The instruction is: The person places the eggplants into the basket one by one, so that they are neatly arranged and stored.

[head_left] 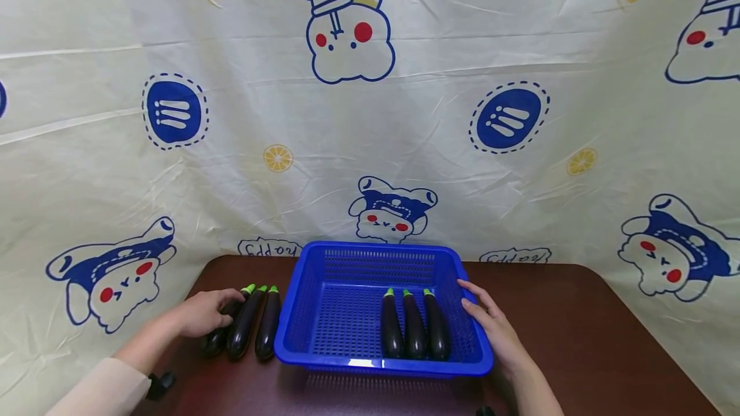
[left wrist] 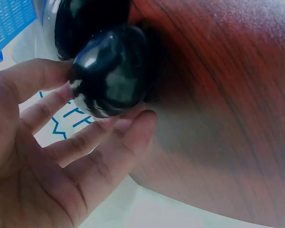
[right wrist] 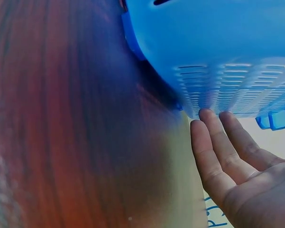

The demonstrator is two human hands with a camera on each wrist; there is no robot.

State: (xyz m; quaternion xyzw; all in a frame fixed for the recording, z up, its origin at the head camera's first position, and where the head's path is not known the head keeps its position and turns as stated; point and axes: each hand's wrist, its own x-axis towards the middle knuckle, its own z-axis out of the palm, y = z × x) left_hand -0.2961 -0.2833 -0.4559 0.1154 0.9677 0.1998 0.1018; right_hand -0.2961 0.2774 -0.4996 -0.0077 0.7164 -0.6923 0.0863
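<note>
Three dark purple eggplants with green stem ends lie side by side at the left of a blue plastic basket [head_left: 372, 363]. My left hand [head_left: 202, 312] grips the leftmost eggplant [left wrist: 111, 71], thumb on one side and fingers curled on the other. Beside it lie the middle eggplant [head_left: 245, 325] and the one nearest the basket [head_left: 268, 326]. In the basket's right half rest three more eggplants [head_left: 414, 326], stems pointing away from me. My right hand [head_left: 498, 332] holds the basket's right rim; in the right wrist view its fingertips [right wrist: 207, 115] touch the slotted outer wall.
A dark reddish-brown table [head_left: 572, 332] carries everything. Behind it hangs a pale curtain [head_left: 416, 165] printed with cartoon bears and orange slices, reaching down to the table's back edge.
</note>
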